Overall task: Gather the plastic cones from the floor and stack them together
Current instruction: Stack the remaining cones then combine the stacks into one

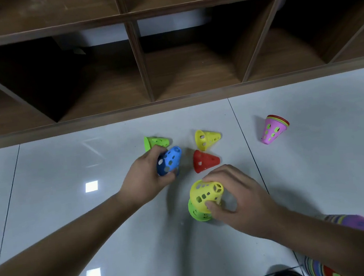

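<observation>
The left hand (143,179) grips a blue cone (170,160), with the fingers curled over its upper side and the thumb under it. The cone is smooth moulded plastic, a tapered shell pierced with round and squarish holes, and its narrow end points away from the palm.

The right hand (241,199) holds a yellow cone (204,192) of the same perforated plastic, fingertips on its narrow flat top and thumb pressed against its lower wall. This cone sits nested over a green cone (198,214), whose flared rim shows below the thumb. Whether that rim touches the floor (68,172) cannot be told.

Just beyond the right hand's fingertips a red cone (204,160) lies on its side. Farther out lies a second yellow cone (207,138), also tipped over, its open mouth facing left. Right behind the left hand's knuckles a second green cone (155,142) lies on its side.

Well off to the right of the right hand a pink stack (273,129) of nested cones leans on the floor, with coloured rims layered at its wide end.

The floor is glossy pale tile with thin dark joints and bright reflections. Past all the cones stands a brown wooden shelf unit (145,74) with square, shadowed compartments.
</observation>
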Demonstrator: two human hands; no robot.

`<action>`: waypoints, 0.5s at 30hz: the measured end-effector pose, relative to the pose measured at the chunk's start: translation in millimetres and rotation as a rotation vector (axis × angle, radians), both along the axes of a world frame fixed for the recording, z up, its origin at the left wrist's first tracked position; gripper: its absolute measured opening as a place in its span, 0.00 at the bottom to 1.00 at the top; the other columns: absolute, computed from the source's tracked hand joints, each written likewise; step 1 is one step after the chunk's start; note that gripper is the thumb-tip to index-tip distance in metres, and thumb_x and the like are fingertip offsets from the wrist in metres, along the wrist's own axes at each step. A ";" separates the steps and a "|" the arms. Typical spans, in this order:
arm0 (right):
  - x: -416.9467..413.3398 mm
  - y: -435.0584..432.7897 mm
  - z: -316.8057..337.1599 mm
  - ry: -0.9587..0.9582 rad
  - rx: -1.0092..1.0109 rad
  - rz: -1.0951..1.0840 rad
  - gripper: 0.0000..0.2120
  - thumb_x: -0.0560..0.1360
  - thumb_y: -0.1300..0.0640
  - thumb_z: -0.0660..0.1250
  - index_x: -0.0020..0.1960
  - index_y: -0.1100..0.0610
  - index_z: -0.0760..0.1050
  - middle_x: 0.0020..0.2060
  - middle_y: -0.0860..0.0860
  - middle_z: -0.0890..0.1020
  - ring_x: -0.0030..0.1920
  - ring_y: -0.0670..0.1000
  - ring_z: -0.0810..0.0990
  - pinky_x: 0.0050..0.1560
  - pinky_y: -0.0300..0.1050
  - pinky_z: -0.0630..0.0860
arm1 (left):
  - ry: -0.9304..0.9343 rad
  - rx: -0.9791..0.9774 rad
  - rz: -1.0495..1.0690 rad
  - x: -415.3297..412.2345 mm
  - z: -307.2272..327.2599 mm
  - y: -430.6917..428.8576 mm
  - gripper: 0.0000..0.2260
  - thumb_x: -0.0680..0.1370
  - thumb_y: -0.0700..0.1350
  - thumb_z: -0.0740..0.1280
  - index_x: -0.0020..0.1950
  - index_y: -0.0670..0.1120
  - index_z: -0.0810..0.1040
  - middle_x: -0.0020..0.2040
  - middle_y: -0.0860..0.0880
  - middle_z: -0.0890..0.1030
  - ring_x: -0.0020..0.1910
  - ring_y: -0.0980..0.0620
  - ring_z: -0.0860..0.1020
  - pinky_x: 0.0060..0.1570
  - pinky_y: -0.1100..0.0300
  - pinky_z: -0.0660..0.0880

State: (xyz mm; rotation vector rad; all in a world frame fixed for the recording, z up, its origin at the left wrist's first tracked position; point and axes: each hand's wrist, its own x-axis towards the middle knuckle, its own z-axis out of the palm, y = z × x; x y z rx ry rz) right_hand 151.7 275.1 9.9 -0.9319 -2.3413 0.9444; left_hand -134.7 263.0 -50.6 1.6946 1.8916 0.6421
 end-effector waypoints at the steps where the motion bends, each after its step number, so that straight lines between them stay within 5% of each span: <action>1: -1.7 -2.3 1.6 -0.002 0.010 0.016 0.16 0.77 0.53 0.75 0.63 0.53 0.79 0.58 0.46 0.78 0.60 0.49 0.80 0.61 0.45 0.77 | -0.087 -0.016 0.029 1.4 4.6 -8.6 0.19 0.74 0.52 0.78 0.60 0.55 0.75 0.52 0.58 0.83 0.49 0.55 0.82 0.51 0.54 0.80; 8: -6.7 -13.5 -28.3 -0.306 -0.146 0.033 0.26 0.75 0.43 0.72 0.70 0.42 0.69 0.60 0.40 0.73 0.61 0.43 0.74 0.61 0.39 0.73 | -0.391 -0.001 0.051 31.8 46.1 -48.0 0.17 0.79 0.47 0.77 0.64 0.54 0.77 0.62 0.58 0.84 0.65 0.52 0.81 0.65 0.52 0.76; 15: 10.1 1.6 -67.9 -0.361 -0.274 0.018 0.31 0.67 0.57 0.72 0.70 0.49 0.71 0.65 0.43 0.73 0.69 0.46 0.73 0.66 0.46 0.75 | -0.333 0.003 -0.182 63.0 39.4 -67.9 0.21 0.77 0.50 0.78 0.67 0.56 0.75 0.63 0.60 0.82 0.61 0.55 0.82 0.63 0.58 0.76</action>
